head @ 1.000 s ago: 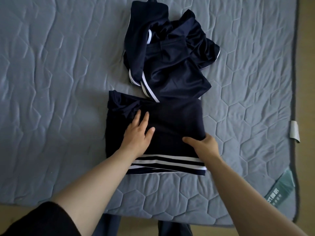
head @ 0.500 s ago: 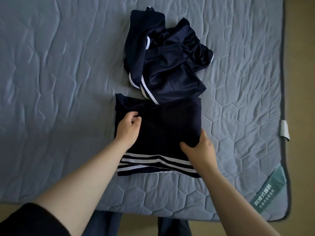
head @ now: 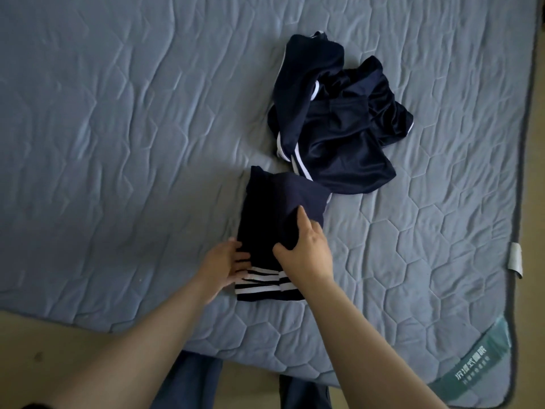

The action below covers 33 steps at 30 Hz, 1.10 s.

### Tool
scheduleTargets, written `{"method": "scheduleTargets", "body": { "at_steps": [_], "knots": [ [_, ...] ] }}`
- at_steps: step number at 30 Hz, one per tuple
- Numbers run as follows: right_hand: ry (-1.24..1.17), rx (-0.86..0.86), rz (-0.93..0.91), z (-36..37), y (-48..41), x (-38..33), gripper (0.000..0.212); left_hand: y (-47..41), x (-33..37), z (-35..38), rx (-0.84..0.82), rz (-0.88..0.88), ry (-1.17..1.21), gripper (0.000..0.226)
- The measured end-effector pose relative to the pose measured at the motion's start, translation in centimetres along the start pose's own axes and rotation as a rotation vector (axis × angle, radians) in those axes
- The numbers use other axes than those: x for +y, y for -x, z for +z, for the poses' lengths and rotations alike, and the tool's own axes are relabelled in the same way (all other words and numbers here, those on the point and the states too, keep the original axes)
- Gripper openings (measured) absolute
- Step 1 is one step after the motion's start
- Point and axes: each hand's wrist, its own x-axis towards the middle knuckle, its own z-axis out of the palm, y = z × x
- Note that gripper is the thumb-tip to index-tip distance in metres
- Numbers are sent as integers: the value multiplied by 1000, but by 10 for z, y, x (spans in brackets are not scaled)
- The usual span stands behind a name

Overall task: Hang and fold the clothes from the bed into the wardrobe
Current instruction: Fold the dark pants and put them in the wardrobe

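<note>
A navy garment with white stripes at its hem (head: 267,219) lies folded into a narrow strip near the bed's front edge. My right hand (head: 305,255) lies on top of it, fingers straight, pressing down the flap folded over from the right. Against the garment's left edge, just above the striped hem, my left hand (head: 225,265) touches the cloth with its fingers stretched out. Behind and to the right, a crumpled pile of shiny navy clothes with white piping (head: 339,119) touches the folded piece's far corner.
The grey quilted mattress (head: 118,143) spreads wide to the left and behind. Its front edge runs just below my arms, with tan floor beyond it. The right edge carries a white tag (head: 516,262) and a green label (head: 474,370).
My right hand has carried the garment's right side over to the left, making it narrower. My left hand slid from the middle down to the left edge by the stripes. The view shifted left.
</note>
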Motion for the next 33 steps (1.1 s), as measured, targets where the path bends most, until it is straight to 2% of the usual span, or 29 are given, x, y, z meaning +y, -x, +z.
{"method": "scheduleTargets", "body": {
  "at_steps": [3,6,8,11,13,15,18,20,23,25,27,31,32,33],
  "knots": [
    [-244,-47,42,19,-5,-2,70,-10,10,-11,31,33,-78,54],
    [-519,68,155,23,-9,13,51,-21,10,-17,8,95,-248,50],
    [-516,117,169,20,-10,27,48,-25,6,-11,1,177,-389,42],
    [-639,10,186,18,-9,37,52,-27,-1,9,86,327,-603,41],
    [-760,-50,203,18,-8,37,55,-27,-6,23,164,408,-596,32],
    [-811,16,188,18,-7,38,49,-28,-5,26,259,480,-587,28],
    [-706,233,187,17,-2,45,36,-36,2,15,330,468,-600,34],
    [-556,183,188,20,1,51,48,-47,4,6,363,421,-621,37],
    [-447,-83,204,39,5,59,105,-61,-1,9,368,314,-585,49],
    [-452,-150,257,55,8,64,127,-67,-6,16,364,281,-491,50],
    [-430,-148,274,66,7,71,136,-69,-11,19,370,293,-474,48],
    [-375,-163,294,70,-7,82,140,-69,-19,16,366,373,-495,35],
    [-396,-169,281,68,-10,84,139,-69,-19,15,353,399,-468,36],
    [-431,-172,261,65,-11,85,135,-68,-18,16,336,422,-449,47]
  ]
}}
